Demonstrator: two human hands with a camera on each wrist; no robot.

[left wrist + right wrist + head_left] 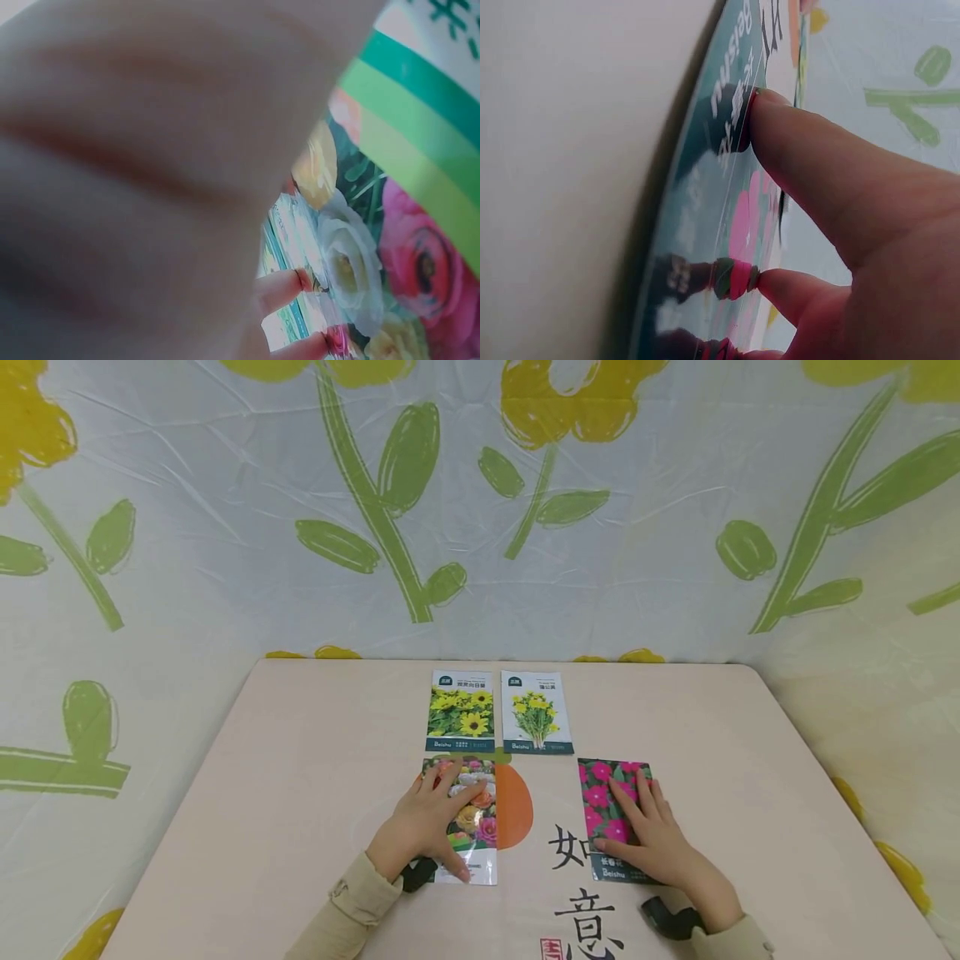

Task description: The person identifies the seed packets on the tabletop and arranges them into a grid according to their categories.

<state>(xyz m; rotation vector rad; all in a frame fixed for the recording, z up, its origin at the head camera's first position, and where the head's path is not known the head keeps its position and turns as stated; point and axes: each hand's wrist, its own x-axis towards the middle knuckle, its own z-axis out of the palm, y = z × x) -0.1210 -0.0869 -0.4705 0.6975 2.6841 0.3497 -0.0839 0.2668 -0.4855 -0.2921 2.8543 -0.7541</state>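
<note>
My left hand (420, 820) rests with spread fingers on a seed packet (482, 865) that pictures roses or similar mixed flowers; the palm and fingers cover its left side. In the left wrist view, two fingertips touch the printed flowers beyond a large blurred part of the hand. On the right, my right hand (660, 843) lies on a seed packet with pink flowers (597, 797) and a dark teal lower band, fingers extended up the picture. The right wrist view shows the thumb (810, 157) and fingertips pressing on that glossy packet (705, 180). Both packets lie on the table.
Behind the hands, a packet with yellow sunflowers (461, 714) and a white packet with a yellow bouquet (536, 714) lie side by side. The pale tabletop (315, 777) has an orange disc and black characters (585, 918). A flower-printed cloth (247, 568) surrounds it.
</note>
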